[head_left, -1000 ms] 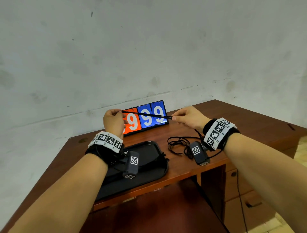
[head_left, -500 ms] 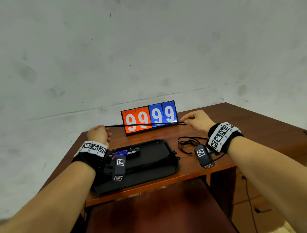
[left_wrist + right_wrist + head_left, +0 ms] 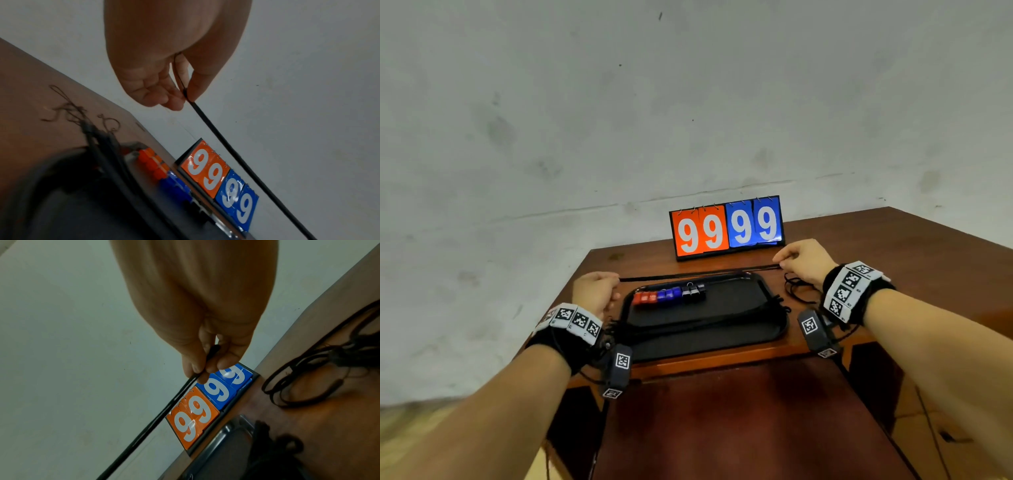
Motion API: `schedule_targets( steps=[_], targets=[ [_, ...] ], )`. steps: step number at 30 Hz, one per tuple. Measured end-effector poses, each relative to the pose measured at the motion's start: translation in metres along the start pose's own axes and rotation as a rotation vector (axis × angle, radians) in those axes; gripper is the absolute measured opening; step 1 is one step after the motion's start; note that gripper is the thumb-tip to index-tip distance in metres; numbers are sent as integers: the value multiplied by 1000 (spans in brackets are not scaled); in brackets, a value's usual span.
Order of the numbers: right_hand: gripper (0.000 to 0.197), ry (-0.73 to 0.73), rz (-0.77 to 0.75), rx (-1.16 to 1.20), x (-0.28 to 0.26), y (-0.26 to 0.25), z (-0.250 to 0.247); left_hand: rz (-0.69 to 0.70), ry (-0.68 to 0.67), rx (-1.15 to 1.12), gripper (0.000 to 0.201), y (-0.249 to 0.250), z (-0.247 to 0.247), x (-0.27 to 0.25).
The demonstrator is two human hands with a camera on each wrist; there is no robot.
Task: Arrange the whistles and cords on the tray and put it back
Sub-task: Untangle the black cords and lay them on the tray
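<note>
A black cord is stretched taut between my two hands, just above the far rim of the black tray. My left hand pinches its left end between thumb and fingers. My right hand pinches the other end. On the tray, a row of red, blue and black whistles lies along the far edge, and several black cords lie straight across it. A loose tangle of black cords lies on the table right of the tray, under my right wrist.
A flip scoreboard reading 9999 in orange and blue stands behind the tray against the grey wall. The brown wooden table extends to the right. A dark red surface lies below the table's near edge.
Both hands have moved apart and lowered the cord, from in front of the scoreboard down to just above the tray's far rim. The head view has shifted left.
</note>
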State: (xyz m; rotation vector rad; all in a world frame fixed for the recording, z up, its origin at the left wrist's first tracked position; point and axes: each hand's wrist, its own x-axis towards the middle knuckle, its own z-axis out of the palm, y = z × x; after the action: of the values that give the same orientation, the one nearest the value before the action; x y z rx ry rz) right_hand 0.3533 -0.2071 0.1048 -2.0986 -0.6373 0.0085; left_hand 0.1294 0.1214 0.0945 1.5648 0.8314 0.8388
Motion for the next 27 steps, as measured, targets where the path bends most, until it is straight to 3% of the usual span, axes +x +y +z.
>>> schedule_targets(
  steps=[9,17,27],
  targets=[
    [35,-78,77,-132,-16,1,27,109,-15,422,19,-23,-34,-6],
    [28,-131,106,-178,-23,2,38,156,-112,700,13,-27,-41,-11],
    [28,-157,106,-231,-24,12,41,133,-127,784,12,-34,-43,-17]
  ],
)
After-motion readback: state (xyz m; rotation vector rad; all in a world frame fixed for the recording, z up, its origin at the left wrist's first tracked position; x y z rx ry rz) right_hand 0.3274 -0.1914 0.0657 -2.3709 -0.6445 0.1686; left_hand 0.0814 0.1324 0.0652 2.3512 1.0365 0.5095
